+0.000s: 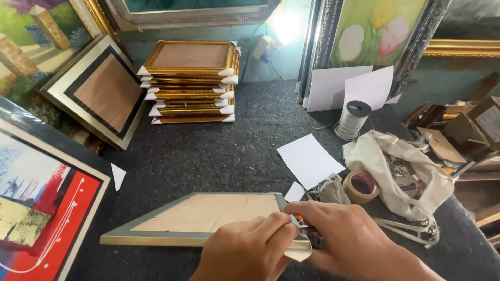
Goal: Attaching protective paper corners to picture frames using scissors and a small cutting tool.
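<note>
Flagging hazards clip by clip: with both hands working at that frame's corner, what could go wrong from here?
1. The flat silver-edged picture frame lies unclamped on the dark felt table; it may slide under pressure.
2. The left hand and right hand crowd the corner with the orange-handled tool; a slip could nick fingers.

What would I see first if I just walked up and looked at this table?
Probably the two hands at the bottom: the left hand and the right hand meet at the right corner of a silver picture frame lying flat on the dark table. Next, the shiny stack of gold frames with white corner guards at the back. At the left edge sits a bright red, white and gold painting.
</note>
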